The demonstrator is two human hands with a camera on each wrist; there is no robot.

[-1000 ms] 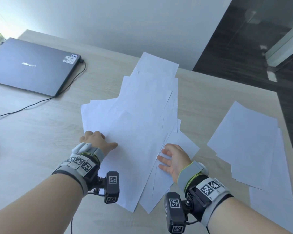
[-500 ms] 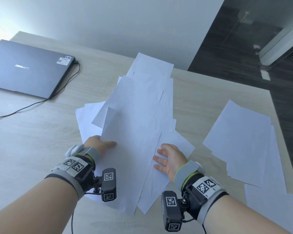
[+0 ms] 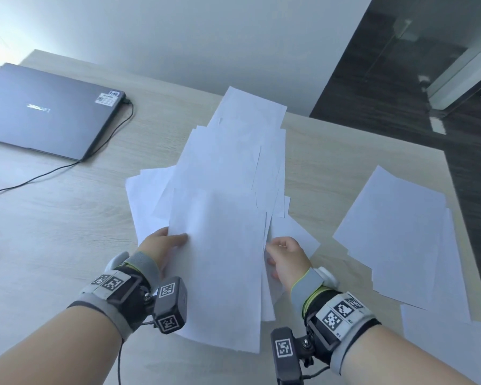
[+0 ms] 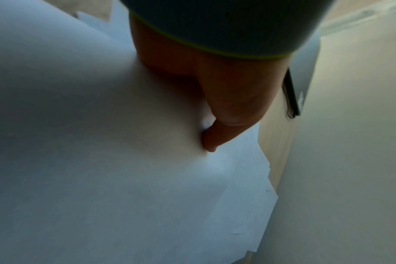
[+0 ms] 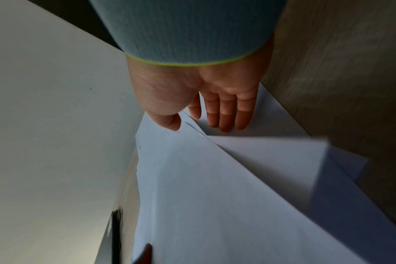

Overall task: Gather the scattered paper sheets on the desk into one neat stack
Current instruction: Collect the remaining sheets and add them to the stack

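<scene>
On the pale wood-grain desk [image 3: 331, 168] in front of you lies a loose pile of papers [image 3: 228, 173], thin, smooth, plain white rectangles fanned at different angles so their corners stick out. The pile runs from near the desk's far edge down to your hands. Your left hand [image 3: 161, 245] grips the left edge of the top sheets, thumb lying on top and the other fingers tucked out of sight underneath; in the left wrist view the paper bows upward in a soft curve around the thumb. Your right hand [image 3: 285, 258] is at the pile's right edge, held loosely with its fingers [image 5: 224, 114] nearly straight; the right wrist view shows the tips resting on a lower sheet and the thumb touching the edge of the sheets above. A second spread of papers [image 3: 400, 234] lies flat and overlapping near the desk's right edge, well apart from the pile. At far left sits a closed dark laptop [image 3: 45, 109], matte and flat, with a thin black cable [image 3: 53, 170] trailing across the wood.
</scene>
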